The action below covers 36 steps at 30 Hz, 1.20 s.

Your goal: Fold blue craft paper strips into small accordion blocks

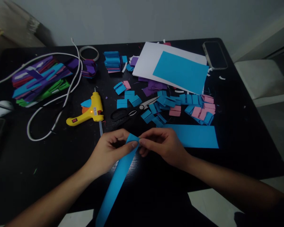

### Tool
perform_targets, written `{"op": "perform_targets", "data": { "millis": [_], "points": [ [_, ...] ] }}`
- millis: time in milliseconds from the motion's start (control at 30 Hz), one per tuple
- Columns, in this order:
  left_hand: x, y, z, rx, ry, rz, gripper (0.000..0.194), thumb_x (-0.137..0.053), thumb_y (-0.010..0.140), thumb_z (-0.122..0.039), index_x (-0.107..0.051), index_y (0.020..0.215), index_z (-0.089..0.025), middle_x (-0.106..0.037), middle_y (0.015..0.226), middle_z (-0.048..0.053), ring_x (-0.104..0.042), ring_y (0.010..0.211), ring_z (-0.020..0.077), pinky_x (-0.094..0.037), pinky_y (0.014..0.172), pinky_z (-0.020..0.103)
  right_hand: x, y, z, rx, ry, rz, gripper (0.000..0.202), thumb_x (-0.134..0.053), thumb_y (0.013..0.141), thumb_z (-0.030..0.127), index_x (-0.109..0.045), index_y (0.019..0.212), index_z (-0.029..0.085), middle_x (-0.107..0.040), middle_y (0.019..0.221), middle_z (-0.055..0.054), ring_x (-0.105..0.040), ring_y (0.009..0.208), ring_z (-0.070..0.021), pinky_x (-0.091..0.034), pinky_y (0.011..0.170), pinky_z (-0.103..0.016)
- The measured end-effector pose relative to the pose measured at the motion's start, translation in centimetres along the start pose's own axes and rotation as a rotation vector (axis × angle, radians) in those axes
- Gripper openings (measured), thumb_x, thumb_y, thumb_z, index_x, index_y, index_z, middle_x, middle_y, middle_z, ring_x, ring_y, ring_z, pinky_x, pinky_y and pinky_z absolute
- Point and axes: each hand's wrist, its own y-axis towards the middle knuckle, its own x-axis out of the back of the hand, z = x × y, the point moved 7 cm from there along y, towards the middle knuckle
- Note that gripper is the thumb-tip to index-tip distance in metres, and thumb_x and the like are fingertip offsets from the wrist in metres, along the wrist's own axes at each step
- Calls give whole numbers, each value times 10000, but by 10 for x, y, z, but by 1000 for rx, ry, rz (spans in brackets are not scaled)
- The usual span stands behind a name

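Note:
A long blue paper strip (pixel 119 179) slants from between my hands down past the table's front edge. My left hand (pixel 111 148) grips it near its upper end, thumb on top. With thumb and fingers, my right hand (pixel 163 145) pinches the strip's upper right corner. Beyond my right hand lies a wider blue paper piece (pixel 198 136) flat on the table. Folded blue paper pieces (pixel 148 116) and pink ones (pixel 175 110) are scattered just past my hands. Black-handled scissors (pixel 119 114) lie among them, partly open.
A yellow glue gun (pixel 97 107) with its light on lies left of the scissors. A white cable (pixel 59 118) loops beside bundled coloured strips (pixel 39 78). White and blue sheets (pixel 180 69), a tape roll (pixel 89 48) and a phone (pixel 215 55) lie at the back.

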Motion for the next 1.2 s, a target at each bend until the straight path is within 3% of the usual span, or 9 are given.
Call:
{"op": "perform_targets", "data": {
  "millis": [267, 600, 867, 1200],
  "points": [
    [7, 0, 7, 70, -73, -37, 125, -764, 914, -215, -757, 802, -162, -728, 703, -14, -585, 591, 64, -437, 559, 145, -2, -2, 5, 73, 9, 6, 298, -862, 805, 146, -788, 1086, 212, -807, 884, -9, -783, 770, -136, -658, 734, -254],
    [5, -1, 10, 107, -104, -7, 113, -812, 879, -270, -797, 829, -170, -730, 718, 9, -583, 604, 82, -439, 563, 171, 3, 1, 6, 105, -28, -28, 177, -888, 784, 154, -843, 934, 238, -801, 821, 10, -765, 719, -113, -638, 711, -208],
    [6, -2, 13, 115, -94, 4, 96, -815, 886, -306, -828, 869, -212, -778, 780, 6, -614, 644, 83, -455, 598, 167, 2, 2, 10, 151, -30, -14, 181, -894, 772, 134, -854, 910, 246, -791, 832, 10, -750, 706, -112, -629, 674, -209],
    [6, -4, 15, 156, -98, -17, 134, -824, 867, -315, -817, 826, -188, -718, 698, 0, -560, 572, 82, -408, 535, 179, 2, 1, 10, 148, -89, -30, 175, -914, 759, 199, -851, 904, 275, -789, 848, 7, -746, 727, -131, -635, 690, -251]
  ]
}}
